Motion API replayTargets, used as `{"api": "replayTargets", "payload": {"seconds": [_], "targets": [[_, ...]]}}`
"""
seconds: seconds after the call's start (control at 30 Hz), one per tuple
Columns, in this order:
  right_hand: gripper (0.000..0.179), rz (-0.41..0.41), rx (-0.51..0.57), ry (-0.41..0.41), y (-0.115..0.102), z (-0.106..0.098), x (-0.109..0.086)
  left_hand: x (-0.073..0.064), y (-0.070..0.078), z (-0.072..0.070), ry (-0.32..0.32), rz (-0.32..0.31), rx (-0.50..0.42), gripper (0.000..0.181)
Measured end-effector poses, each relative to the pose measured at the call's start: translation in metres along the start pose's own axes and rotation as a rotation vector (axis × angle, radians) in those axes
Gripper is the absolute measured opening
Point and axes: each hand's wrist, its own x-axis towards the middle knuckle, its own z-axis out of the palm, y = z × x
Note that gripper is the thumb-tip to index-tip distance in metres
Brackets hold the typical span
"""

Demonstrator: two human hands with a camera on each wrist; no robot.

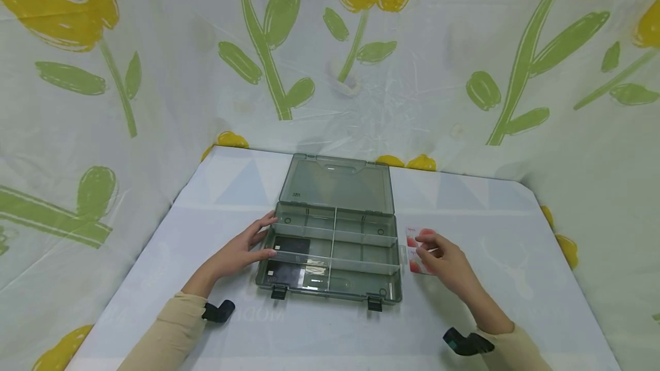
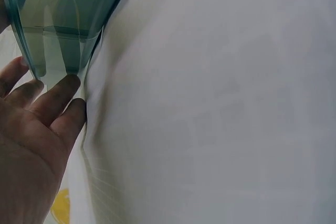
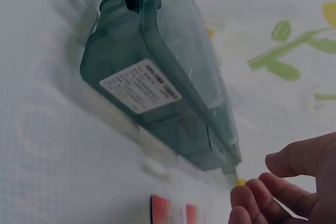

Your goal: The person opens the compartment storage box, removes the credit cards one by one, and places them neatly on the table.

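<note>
One box (image 1: 361, 252) is lying open on the table (image 1: 335, 334); the left hand (image 1: 236, 253) is touching its left side with relaxed fingers, while the right hand (image 1: 447, 262) is hovering, fingers loosely bent and released, over red-and-white cards (image 1: 416, 267) right of the box.

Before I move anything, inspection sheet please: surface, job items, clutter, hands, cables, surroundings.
Surface: white table, faint printed pattern.
Job items: box, lid open; dark cards in its left middle and left front compartments; red-and-white cards on the table, right of the box.
Clutter: nothing seen.
Hands: left hand touches the box's left side; right hand at the red-and-white cards, apparently holding nothing.
Cables: nothing seen.
Surroundings: floral sheet behind and at both sides.
</note>
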Motion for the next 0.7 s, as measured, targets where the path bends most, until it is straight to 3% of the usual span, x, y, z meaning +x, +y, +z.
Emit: {"api": "replayTargets", "payload": {"seconds": [0.37,0.7], "targets": [[0.030,-0.154,0.055,-0.084,-0.022,0.017,0.013,0.001,-0.001,0.000,0.006,-0.002,0.015,0.083],[0.029,-0.202,0.018,-0.128,-0.044,0.035,0.017,0.000,0.000,0.000,0.007,0.001,0.012,0.083]]}}
